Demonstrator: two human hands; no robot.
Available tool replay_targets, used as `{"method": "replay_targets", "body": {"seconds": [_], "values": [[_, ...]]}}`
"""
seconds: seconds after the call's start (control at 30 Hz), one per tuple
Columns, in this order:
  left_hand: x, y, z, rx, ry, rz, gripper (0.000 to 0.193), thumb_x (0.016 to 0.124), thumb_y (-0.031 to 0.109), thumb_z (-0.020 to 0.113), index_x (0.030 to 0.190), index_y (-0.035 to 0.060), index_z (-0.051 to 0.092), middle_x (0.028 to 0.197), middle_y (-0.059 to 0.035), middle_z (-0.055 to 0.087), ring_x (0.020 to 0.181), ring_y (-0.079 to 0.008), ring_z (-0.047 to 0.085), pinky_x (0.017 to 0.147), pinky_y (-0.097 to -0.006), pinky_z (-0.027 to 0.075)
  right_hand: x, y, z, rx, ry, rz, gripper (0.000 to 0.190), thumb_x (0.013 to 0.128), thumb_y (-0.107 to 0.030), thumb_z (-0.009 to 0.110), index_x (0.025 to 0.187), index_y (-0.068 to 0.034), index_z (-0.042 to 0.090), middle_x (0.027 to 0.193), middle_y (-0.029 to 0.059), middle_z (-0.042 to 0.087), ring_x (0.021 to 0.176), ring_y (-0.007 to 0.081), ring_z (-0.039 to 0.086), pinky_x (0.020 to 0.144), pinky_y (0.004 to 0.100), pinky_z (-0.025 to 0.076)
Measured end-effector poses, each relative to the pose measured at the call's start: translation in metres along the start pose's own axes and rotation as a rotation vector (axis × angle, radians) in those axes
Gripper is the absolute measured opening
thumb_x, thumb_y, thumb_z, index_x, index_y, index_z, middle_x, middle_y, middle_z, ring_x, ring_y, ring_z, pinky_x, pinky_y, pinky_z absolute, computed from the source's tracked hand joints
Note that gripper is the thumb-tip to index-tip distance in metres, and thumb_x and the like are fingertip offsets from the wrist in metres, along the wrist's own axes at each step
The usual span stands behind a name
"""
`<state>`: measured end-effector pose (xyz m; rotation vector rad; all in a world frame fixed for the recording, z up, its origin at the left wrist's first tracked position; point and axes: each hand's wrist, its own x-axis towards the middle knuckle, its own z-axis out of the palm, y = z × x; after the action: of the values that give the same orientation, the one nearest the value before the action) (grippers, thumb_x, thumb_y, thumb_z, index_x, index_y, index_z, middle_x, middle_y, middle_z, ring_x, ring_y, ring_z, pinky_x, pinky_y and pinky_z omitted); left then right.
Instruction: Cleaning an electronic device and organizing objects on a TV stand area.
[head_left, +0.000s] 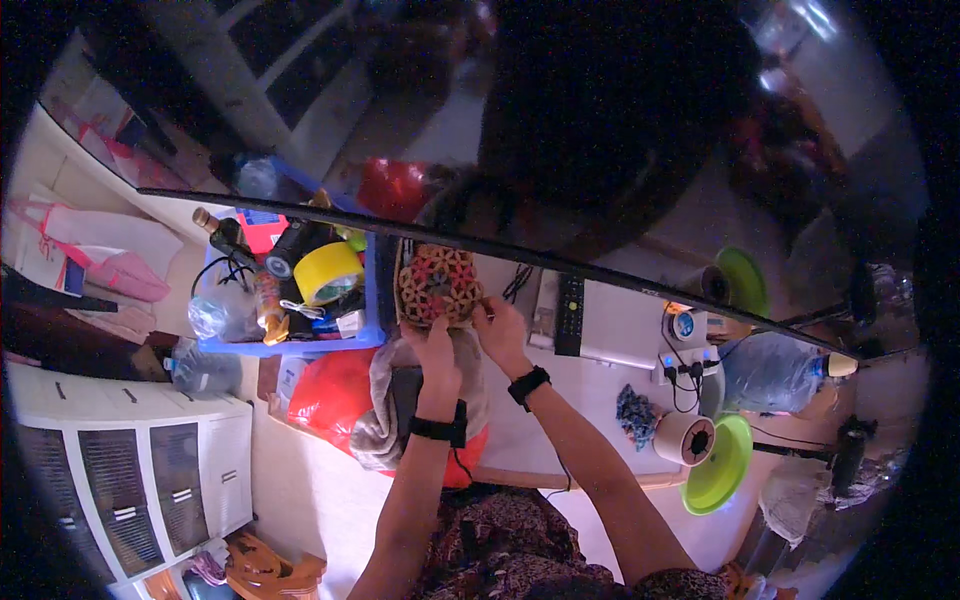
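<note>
A box-like item (439, 281) with an openwork top of flower shapes in tan and red lies on the table before me, close under the dark screen. My left hand (435, 364) grips its near edge, thumb on top and the other fingers mostly hidden. At its near right corner, the fingers of my right hand (501, 330) are bent and pinched on the edge. Black bands circle both wrists. Below my left hand, a grey plush cloth (382, 405) rests on a red plastic bag (330, 394).
A blue plastic crate (300, 346) at left holds yellow tape (328, 274), a bottle (217, 229) and other items. The large screen (600, 150) spans the far side. At right are a remote control (570, 315), power strip (686, 364), paper roll (684, 439) and green basin (718, 465).
</note>
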<state>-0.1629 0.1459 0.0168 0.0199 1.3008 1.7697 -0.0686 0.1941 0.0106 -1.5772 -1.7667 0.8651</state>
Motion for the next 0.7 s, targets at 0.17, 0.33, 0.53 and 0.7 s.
{"method": "replay_targets", "body": {"seconds": [0.17, 0.33, 0.53, 0.7], "values": [[0.006, -0.004, -0.007, 0.079, -0.01, 0.041, 0.073, 0.075, -0.002, 0.058, 0.137, 0.0022, 0.02, 0.13, -0.0115, 0.038, 0.115, -0.0211, 0.041, 0.097, -0.0326, 0.036, -0.003, -0.016, -0.011, -0.061, 0.012, -0.022, 0.022, 0.077, -0.021, 0.059, 0.084, -0.001, 0.063, 0.077, 0.0174, 0.065, 0.073, 0.0345, 0.063, 0.065, 0.0422, 0.05], [-0.011, -0.01, 0.01, 0.081, -0.032, 0.057, 0.067, 0.074, -0.003, 0.058, 0.132, 0.0012, 0.026, 0.126, -0.0121, 0.041, 0.11, -0.0207, 0.044, 0.095, -0.0317, 0.037, -0.008, 0.0, -0.027, -0.154, 0.081, -0.046, 0.02, 0.075, -0.021, 0.061, 0.081, -0.002, 0.061, 0.075, 0.0185, 0.064, 0.072, 0.0365, 0.062, 0.065, 0.0441, 0.049], [-0.025, -0.012, 0.017, 0.134, -0.003, -0.049, 0.066, 0.075, 0.0, 0.062, 0.131, 0.0008, 0.027, 0.125, -0.0129, 0.042, 0.109, -0.0211, 0.046, 0.094, -0.0313, 0.038, -0.017, -0.006, -0.049, -0.209, 0.042, 0.034, 0.02, 0.075, -0.02, 0.06, 0.082, -0.001, 0.057, 0.074, 0.0201, 0.062, 0.072, 0.0381, 0.061, 0.065, 0.0458, 0.049], [-0.028, -0.022, 0.01, 0.137, -0.051, -0.148, 0.067, 0.074, 0.005, 0.064, 0.131, 0.0002, 0.029, 0.124, -0.0129, 0.044, 0.11, -0.0206, 0.046, 0.093, -0.031, 0.038, -0.026, -0.004, -0.059, -0.226, 0.06, 0.033, 0.019, 0.075, -0.019, 0.059, 0.082, 0.0, 0.057, 0.075, 0.0211, 0.062, 0.074, 0.0395, 0.06, 0.067, 0.0469, 0.048]]}}
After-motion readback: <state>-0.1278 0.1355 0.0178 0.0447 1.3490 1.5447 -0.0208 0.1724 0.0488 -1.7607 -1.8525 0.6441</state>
